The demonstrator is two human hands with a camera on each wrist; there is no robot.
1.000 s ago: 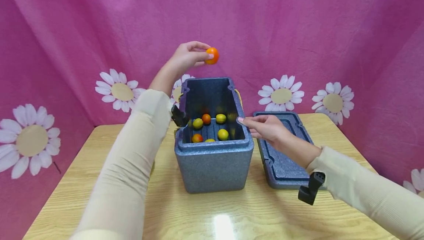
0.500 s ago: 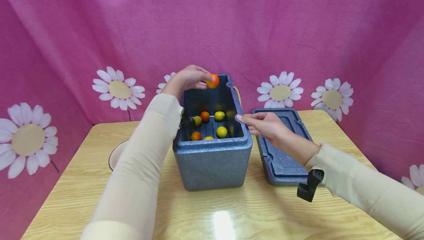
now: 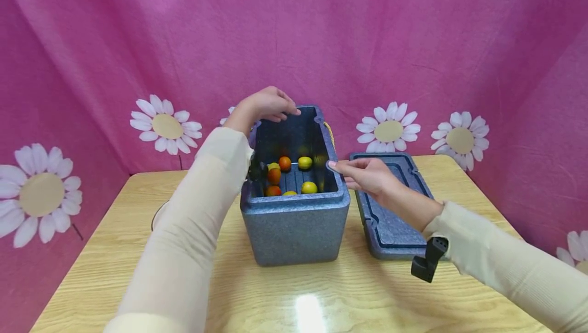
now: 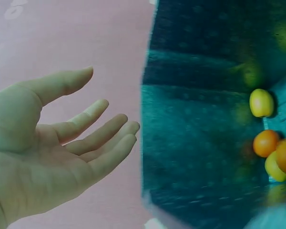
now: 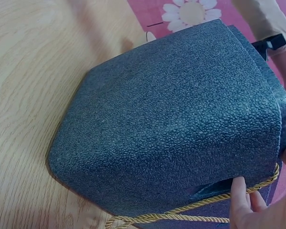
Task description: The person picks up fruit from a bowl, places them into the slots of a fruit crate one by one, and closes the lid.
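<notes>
A deep grey foam box [image 3: 296, 236] stands uncovered on the table. My left hand [image 3: 271, 104] hovers above its far left part; the left wrist view shows this left hand [image 4: 62, 143] with nothing in it, fingers spread and slightly bent. Inside the box are several round fruits that look like tomatoes. One orange-red tomato [image 3: 274, 176] appears above or on the others at the left, and a yellow tomato [image 3: 309, 188] lies at the right. My right hand [image 3: 367, 174] grips the right wall, thumb on the rim, fingers outside by the yellow rope handle [image 5: 195, 204].
To the right of the box, a grey foam lid [image 3: 397, 220] lies on the wooden table [image 3: 367, 297]. A pale bowl with a dark rim [image 3: 158, 215] is mostly hidden behind my left forearm. A pink curtain [image 3: 321, 31] with daisies hangs behind.
My left hand has come down over the box and let go of the orange-red tomato, which has dropped inside. The right hand keeps its grip on the wall.
</notes>
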